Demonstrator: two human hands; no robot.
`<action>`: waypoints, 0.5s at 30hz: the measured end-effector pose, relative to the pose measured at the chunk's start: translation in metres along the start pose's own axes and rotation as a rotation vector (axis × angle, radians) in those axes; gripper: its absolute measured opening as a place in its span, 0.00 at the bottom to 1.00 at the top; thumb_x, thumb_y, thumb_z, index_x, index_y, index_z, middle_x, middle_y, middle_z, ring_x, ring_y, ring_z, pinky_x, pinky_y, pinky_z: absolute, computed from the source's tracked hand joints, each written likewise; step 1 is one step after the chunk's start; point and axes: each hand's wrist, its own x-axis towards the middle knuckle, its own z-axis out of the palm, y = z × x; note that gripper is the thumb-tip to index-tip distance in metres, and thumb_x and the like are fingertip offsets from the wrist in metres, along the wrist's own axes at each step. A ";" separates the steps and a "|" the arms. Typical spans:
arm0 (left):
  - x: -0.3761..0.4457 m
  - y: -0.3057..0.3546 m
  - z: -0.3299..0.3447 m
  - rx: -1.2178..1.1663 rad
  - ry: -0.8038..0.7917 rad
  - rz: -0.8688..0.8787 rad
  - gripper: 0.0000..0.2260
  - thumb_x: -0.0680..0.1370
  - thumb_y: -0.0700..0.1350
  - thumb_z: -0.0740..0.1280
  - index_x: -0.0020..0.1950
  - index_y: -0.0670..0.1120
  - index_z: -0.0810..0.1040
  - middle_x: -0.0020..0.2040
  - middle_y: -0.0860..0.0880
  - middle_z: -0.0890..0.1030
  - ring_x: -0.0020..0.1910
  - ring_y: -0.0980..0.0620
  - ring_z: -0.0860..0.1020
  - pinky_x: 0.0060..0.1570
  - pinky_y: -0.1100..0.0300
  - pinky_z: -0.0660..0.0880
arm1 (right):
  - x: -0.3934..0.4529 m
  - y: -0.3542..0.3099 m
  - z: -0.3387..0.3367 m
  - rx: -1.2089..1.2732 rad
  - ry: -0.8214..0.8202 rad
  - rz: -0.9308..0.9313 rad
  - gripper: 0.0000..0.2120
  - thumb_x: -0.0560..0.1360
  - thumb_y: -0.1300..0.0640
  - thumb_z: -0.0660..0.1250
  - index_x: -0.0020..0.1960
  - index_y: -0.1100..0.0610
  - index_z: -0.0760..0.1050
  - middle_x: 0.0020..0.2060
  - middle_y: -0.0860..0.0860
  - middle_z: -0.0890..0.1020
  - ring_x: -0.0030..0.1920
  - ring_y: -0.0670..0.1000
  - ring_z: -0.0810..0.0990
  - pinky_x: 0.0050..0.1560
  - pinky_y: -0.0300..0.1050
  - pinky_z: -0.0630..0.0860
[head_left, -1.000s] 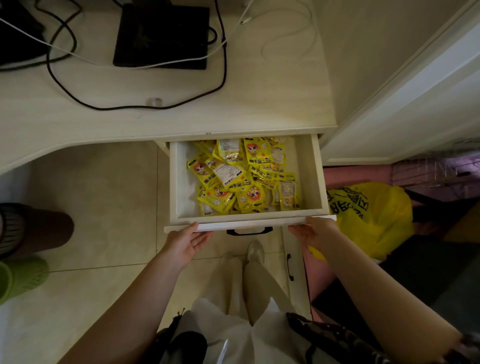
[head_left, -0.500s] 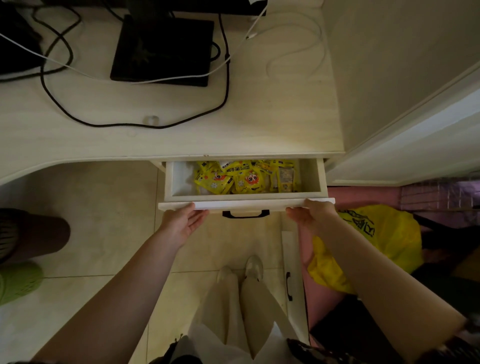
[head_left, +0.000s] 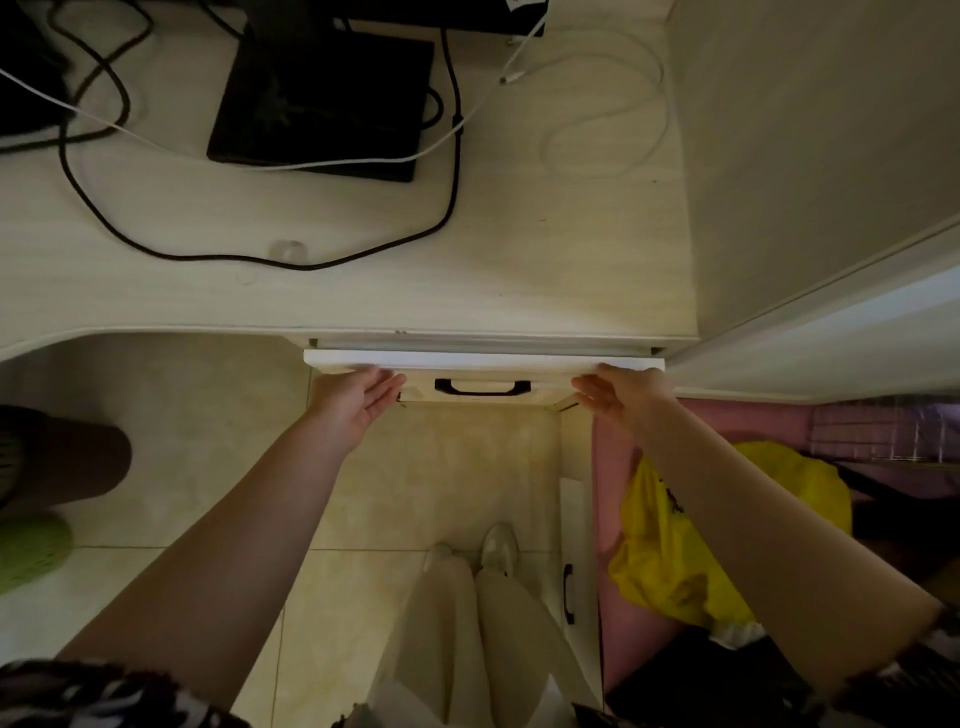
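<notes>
Now we press our left hand (head_left: 353, 400) and right hand (head_left: 621, 397), fingers straight and gripping nothing, against the two ends of the drawer (head_left: 483, 359), nearly closed under the counter (head_left: 363, 291), so it slides in squarely.

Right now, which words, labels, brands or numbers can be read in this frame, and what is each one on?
No text can be read.
Yellow bag: black print, partly hidden and too blurred to read.
White tag at the top edge: dark marks, cut off and too small to read.
Drawer front and its black handle: no markings visible.
</notes>
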 end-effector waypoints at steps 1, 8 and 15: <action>0.003 0.000 0.000 0.018 -0.002 0.007 0.05 0.80 0.36 0.61 0.53 0.35 0.73 0.49 0.42 0.79 0.44 0.49 0.81 0.39 0.62 0.82 | 0.003 -0.001 0.000 0.001 -0.005 -0.007 0.04 0.78 0.67 0.62 0.52 0.66 0.69 0.40 0.60 0.79 0.37 0.53 0.82 0.36 0.49 0.82; 0.005 0.009 0.009 0.078 -0.041 0.054 0.12 0.76 0.34 0.67 0.58 0.39 0.72 0.51 0.43 0.81 0.41 0.50 0.84 0.45 0.59 0.81 | 0.014 -0.010 -0.001 -0.029 -0.090 -0.048 0.03 0.76 0.65 0.67 0.49 0.65 0.75 0.42 0.57 0.81 0.42 0.52 0.81 0.46 0.45 0.80; -0.003 0.012 0.024 0.091 -0.063 0.037 0.31 0.75 0.33 0.68 0.75 0.39 0.58 0.59 0.41 0.79 0.45 0.47 0.84 0.38 0.59 0.81 | 0.016 -0.011 -0.005 -0.078 -0.175 -0.123 0.08 0.76 0.65 0.66 0.55 0.61 0.74 0.46 0.54 0.79 0.48 0.52 0.80 0.50 0.47 0.77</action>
